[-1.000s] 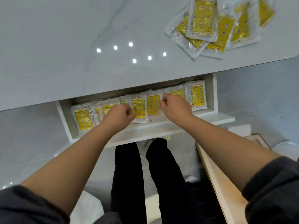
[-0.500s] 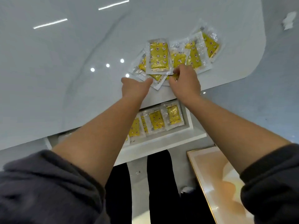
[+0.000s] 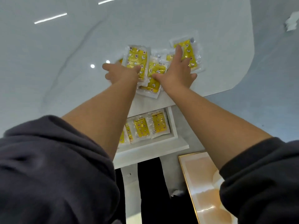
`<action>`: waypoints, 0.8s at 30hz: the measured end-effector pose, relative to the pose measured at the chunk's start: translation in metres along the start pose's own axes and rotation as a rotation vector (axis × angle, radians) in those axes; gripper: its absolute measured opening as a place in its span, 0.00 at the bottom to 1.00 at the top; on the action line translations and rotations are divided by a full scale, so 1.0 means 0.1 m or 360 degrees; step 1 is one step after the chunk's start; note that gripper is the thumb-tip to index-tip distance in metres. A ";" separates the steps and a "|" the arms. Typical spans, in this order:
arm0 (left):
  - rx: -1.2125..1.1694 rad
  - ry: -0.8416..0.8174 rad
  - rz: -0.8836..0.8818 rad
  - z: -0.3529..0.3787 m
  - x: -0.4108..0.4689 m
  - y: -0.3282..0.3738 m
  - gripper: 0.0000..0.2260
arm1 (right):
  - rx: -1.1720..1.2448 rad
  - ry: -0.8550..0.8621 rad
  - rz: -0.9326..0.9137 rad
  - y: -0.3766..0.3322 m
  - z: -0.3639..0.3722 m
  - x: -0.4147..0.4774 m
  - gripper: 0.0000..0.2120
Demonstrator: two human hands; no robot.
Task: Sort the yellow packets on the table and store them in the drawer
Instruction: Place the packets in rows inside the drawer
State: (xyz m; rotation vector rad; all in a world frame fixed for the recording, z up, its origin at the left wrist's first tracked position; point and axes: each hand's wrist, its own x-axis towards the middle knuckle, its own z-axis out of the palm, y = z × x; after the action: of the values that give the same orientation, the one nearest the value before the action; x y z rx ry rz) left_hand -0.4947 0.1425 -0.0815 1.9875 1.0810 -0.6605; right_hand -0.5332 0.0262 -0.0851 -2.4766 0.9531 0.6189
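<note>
Yellow packets (image 3: pixel 153 75) beneath left hand (image 3: pixel 120 74) and right hand (image 3: pixel 175 75), near table edge (image 3: pixel 145 104)

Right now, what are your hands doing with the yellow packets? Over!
Left hand touches packet pile at its left side; right hand rests flat across it. Pile loose on table. Drawer open, part-filled.

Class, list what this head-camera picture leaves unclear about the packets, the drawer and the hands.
1. Left part of the drawer: head view, hidden behind the left forearm and sleeve.
2. Count of packets in the pile: head view, they overlap under the left hand and right hand.
3. Packet print: head view, too small and blurred.
4. Whether the left hand holds or only presses: head view, motion blur.
</note>
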 end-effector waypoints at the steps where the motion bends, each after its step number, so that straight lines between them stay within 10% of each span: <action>1: -0.0018 -0.0025 0.0047 -0.04 0.04 -0.05 0.36 | 0.0121 -0.0051 0.0014 0.00 0.00 0.00 0.53; 9: -0.0218 -0.0390 0.0220 -0.35 0.22 -0.36 0.12 | 0.1381 -0.0266 0.0118 0.13 0.01 -0.05 0.43; 14: -0.0520 -0.0549 0.0042 -0.50 0.26 -0.49 0.12 | 0.1385 -0.0325 0.0073 0.26 0.03 -0.01 0.08; 24: -0.0818 -0.0890 -0.0006 -0.87 0.21 -0.65 0.08 | 0.1829 -0.0336 0.0197 0.39 -0.26 -0.10 0.10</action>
State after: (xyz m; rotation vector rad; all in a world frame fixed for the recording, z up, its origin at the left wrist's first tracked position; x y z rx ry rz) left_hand -0.5336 0.2455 -0.0713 1.2560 0.8030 -0.7844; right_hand -0.5609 -0.0085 -0.0668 -1.3177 0.9820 0.2247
